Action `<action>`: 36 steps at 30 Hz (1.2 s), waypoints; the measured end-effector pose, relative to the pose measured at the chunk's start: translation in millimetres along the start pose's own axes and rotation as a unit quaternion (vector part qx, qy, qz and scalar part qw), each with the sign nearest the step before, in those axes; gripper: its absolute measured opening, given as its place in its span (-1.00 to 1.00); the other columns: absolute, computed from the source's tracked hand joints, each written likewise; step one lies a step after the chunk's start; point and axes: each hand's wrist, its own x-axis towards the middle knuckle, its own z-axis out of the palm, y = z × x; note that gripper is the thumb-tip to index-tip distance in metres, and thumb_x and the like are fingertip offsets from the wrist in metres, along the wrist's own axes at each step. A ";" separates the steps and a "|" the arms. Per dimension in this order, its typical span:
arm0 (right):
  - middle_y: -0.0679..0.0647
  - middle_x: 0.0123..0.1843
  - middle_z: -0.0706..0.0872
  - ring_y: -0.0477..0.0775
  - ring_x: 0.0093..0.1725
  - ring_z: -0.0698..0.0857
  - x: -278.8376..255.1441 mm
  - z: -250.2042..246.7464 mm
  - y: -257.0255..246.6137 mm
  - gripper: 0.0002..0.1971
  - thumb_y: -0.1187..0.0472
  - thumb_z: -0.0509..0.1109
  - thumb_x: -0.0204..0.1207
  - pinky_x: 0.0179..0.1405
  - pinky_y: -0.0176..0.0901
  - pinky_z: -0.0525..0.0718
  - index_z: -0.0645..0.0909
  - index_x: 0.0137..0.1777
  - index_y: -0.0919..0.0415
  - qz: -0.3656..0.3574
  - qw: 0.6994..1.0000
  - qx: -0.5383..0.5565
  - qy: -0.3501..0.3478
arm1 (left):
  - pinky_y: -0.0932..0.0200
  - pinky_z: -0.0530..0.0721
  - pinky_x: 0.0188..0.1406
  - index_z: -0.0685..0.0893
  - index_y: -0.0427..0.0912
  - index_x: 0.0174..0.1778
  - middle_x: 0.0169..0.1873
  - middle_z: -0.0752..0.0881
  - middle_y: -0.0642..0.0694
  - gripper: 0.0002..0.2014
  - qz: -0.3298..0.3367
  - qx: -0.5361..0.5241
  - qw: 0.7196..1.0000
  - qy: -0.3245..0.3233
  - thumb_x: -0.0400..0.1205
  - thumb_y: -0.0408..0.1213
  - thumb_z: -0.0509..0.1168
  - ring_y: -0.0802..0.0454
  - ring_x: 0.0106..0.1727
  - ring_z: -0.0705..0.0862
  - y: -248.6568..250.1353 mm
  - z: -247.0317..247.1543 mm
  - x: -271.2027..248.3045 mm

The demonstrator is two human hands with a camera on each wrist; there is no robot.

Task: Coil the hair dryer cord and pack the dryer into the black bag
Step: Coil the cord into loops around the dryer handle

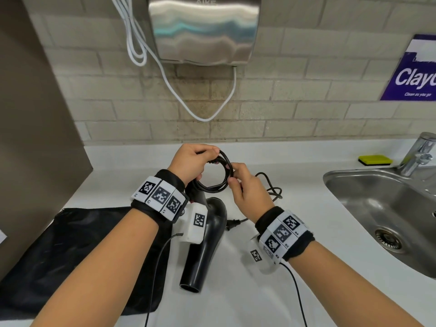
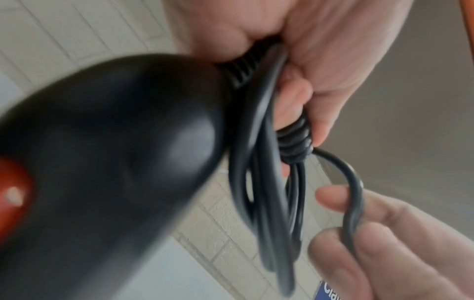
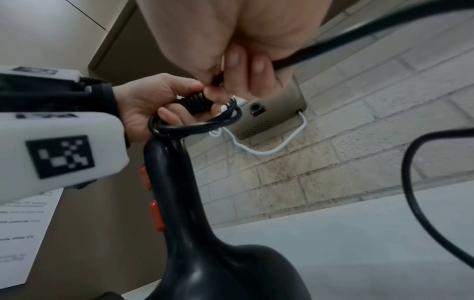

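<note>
Your left hand (image 1: 188, 162) grips the coiled loops of the cord (image 1: 221, 175), fingers (image 3: 169, 116) curled round them at the ribbed sleeve by the dryer (image 1: 207, 234) handle. Your right hand (image 1: 247, 187) pinches the cord beside the coil, between thumb and fingers (image 2: 341, 199). The rest of the cord trails on the counter (image 1: 306, 208). The dryer's nozzle points toward you, beside the bag (image 1: 70, 244) lying flat at left.

Bag (image 1: 77, 244) left of dryer (image 1: 205, 241); sink (image 1: 377, 208) right.
</note>
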 end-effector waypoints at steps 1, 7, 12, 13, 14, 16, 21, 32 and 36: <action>0.11 -0.25 0.66 0.00 -0.47 0.50 1.1 2.0 1.2 -0.67 0.25 0.12 0.64 -0.36 0.00 0.55 0.33 0.39 0.19 0.007 1.000 0.001 0.009 | 0.36 0.35 -0.73 0.74 -0.11 -0.13 -0.33 0.74 -0.11 -0.90 0.001 -0.009 1.000 0.002 0.62 -0.28 0.31 0.18 -0.75 0.27 -0.2 0.0 -0.3; 0.01 -0.12 0.60 -0.31 -0.39 0.57 3.0 -3.0 10.6 -0.58 0.37 0.16 0.61 -0.31 -0.57 0.45 0.37 0.46 0.13 0.000 0.998 0.049 0.049 | 0.37 0.30 -0.73 0.75 -0.07 -0.21 -0.37 0.74 -0.12 -0.92 -0.002 -0.046 0.999 0.000 0.57 -0.29 0.37 0.17 -0.72 0.25 -1.5 -3.3 0.2; -0.02 -0.14 0.61 -0.24 -0.51 0.51 4.6 -10.4 17.4 -0.62 0.37 0.18 0.61 -0.42 -0.56 0.42 0.42 0.40 0.09 0.036 0.994 0.097 0.035 | 0.36 0.26 -0.73 0.77 -0.05 -0.15 -0.33 0.64 -0.25 -0.85 -0.004 -0.021 0.999 -0.034 0.45 -0.38 0.48 0.18 -0.69 0.27 -1.0 -5.8 -0.1; -0.05 -0.15 0.62 -0.22 -0.52 0.50 4.7 -11.7 18.8 -0.63 0.36 0.18 0.61 -0.41 -0.55 0.43 0.42 0.38 0.09 0.043 0.994 0.102 0.023 | 0.36 0.27 -0.73 0.77 -0.02 -0.15 -0.28 0.64 -0.30 -0.84 -0.005 -0.020 0.999 -0.035 0.46 -0.38 0.47 0.17 -0.69 0.27 -0.6 -5.4 -0.1; -0.08 -0.17 0.64 -0.21 -0.52 0.49 5.0 -12.8 20.5 -0.67 0.35 0.17 0.62 -0.39 -0.52 0.44 0.44 0.35 0.10 0.046 0.993 0.104 0.013 | 0.36 0.27 -0.73 0.77 0.00 -0.17 -0.23 0.64 -0.34 -0.84 -0.006 -0.021 0.999 -0.030 0.47 -0.38 0.46 0.16 -0.69 0.27 -0.5 -4.7 0.1; -0.10 -0.25 0.67 -0.24 -0.47 0.52 6.7 -15.8 24.2 -0.79 0.31 0.15 0.63 -0.30 -0.44 0.48 0.54 0.16 0.13 0.052 0.994 0.100 0.007 | 0.36 0.29 -0.73 0.76 0.03 -0.19 -0.17 0.67 -0.41 -0.84 -0.006 -0.025 1.000 -0.006 0.47 -0.36 0.46 0.15 -0.71 0.27 -0.2 -2.6 0.4; 0.07 -0.15 0.73 -0.08 -0.22 0.63 5.4 -24.6 44.9 -0.80 0.25 0.15 0.61 -0.17 -0.30 0.52 0.63 -0.05 0.15 0.169 0.983 -0.044 -0.055 | 0.37 0.32 -0.74 0.75 0.03 -0.25 -0.17 0.71 -0.36 -0.86 -0.001 -0.037 0.999 0.036 0.47 -0.34 0.48 0.18 -0.74 0.29 -3.2 -0.7 1.9; 0.16 0.34 0.56 0.22 0.27 0.58 -3.2 24.8 103.5 -0.58 0.17 0.27 0.53 0.27 0.10 0.56 0.36 0.38 0.17 0.272 0.842 -0.314 -0.344 | 0.37 0.31 -0.73 0.75 0.02 -0.26 -0.21 0.79 -0.20 -0.88 -0.010 -0.016 1.000 0.023 0.47 -0.33 0.47 0.21 -0.75 0.30 1.7 8.7 -3.3; 0.11 0.15 0.63 0.20 0.07 0.67 -11.8 33.7 125.4 -0.76 0.25 0.28 0.43 0.10 0.08 0.66 0.40 0.09 0.15 0.286 0.834 -0.328 -0.338 | 0.38 0.30 -0.73 0.74 0.01 -0.28 -0.31 0.78 -0.12 -0.89 -0.008 -0.010 1.000 0.019 0.48 -0.32 0.47 0.22 -0.76 0.31 3.3 10.1 -4.7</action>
